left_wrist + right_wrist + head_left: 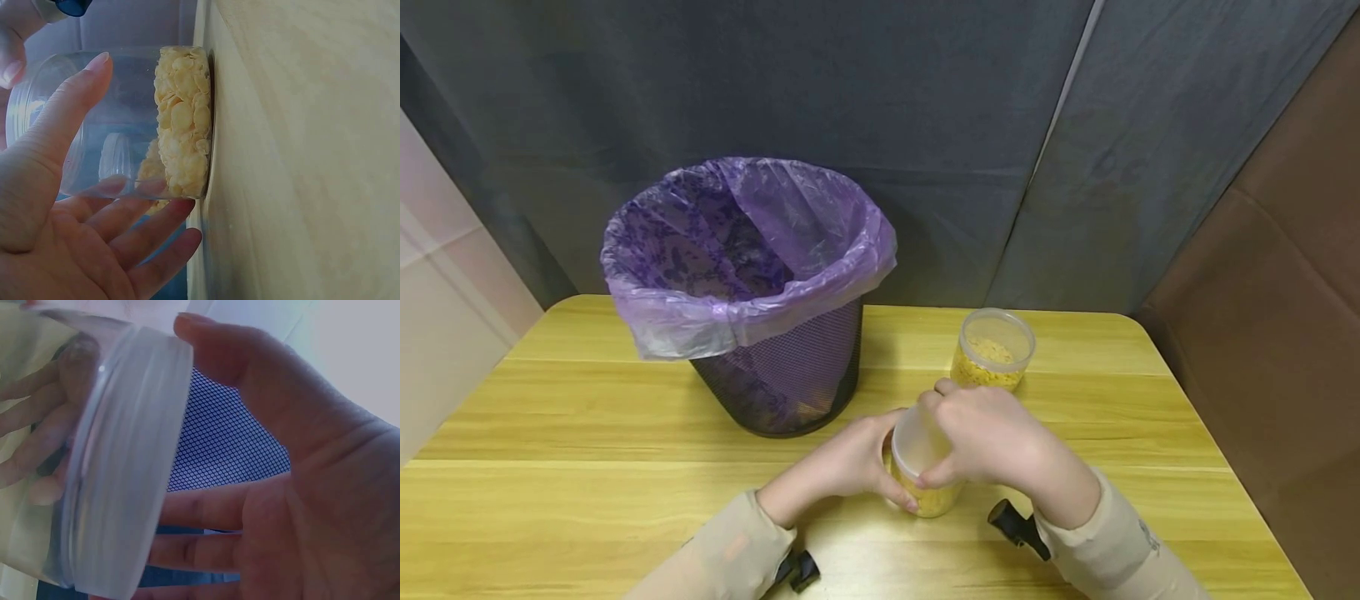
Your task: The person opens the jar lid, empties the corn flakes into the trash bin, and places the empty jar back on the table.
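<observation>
A clear plastic jar (934,498) stands upright on the table, with pale yellow flakes (182,119) filling its lower part. My left hand (861,458) grips the jar's side, its thumb on the near side and its fingers spread around the other. At the top, a translucent ribbed lid (134,456) sits on the jar. My right hand (988,429) holds this lid from above, thumb on one edge and fingers along the opposite edge. Behind the right hand stands a second clear jar (992,346), partly filled with yellow flakes; the hand overlaps its base in the head view.
A black mesh bin (797,375) stands at the back left, lined with a purple plastic bag (842,279) folded over its rim. Grey cloth panels (940,150) rise behind the wooden table (587,500), and a brown panel (1277,275) borders the right.
</observation>
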{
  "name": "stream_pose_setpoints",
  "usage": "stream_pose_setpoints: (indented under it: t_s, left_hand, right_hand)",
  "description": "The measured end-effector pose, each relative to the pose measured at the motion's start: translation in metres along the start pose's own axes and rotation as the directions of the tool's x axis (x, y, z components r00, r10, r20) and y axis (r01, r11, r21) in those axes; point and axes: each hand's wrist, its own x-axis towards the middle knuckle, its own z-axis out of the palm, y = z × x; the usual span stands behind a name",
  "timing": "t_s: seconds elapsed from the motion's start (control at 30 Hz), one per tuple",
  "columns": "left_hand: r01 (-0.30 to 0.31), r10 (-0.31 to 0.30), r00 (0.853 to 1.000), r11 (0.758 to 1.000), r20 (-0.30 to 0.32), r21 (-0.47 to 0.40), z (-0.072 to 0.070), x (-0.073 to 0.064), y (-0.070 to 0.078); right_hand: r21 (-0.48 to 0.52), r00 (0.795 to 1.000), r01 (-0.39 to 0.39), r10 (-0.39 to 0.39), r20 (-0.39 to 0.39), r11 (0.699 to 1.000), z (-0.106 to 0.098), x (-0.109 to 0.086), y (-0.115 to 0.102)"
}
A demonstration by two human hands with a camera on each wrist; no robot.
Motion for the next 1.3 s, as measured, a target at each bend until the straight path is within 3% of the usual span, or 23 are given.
stream_pose_setpoints:
  t_s: [0.47,1.0,1.3]
  left_hand:
    - [0.014,-0.013,1.0,1.0,0.008,-0.024,0.0,0.001,0.0]
    - [0.046,-0.046,0.999,0.999,0.003,0.021,-0.001,-0.001,0.001]
    - [0.041,-0.042,0.999,0.999,0.024,0.02,-0.002,-0.001,0.002]
  right_hand:
    - [0.082,0.997,0.076,-0.078,0.028,0.994,-0.001,-0.001,0.006]
    - [0.16,0.977,0.187,-0.2,0.071,0.969,-0.003,-0.005,0.013]
    - [0.138,0.986,0.157,-0.149,-0.071,0.978,-0.004,-0.003,0.009]
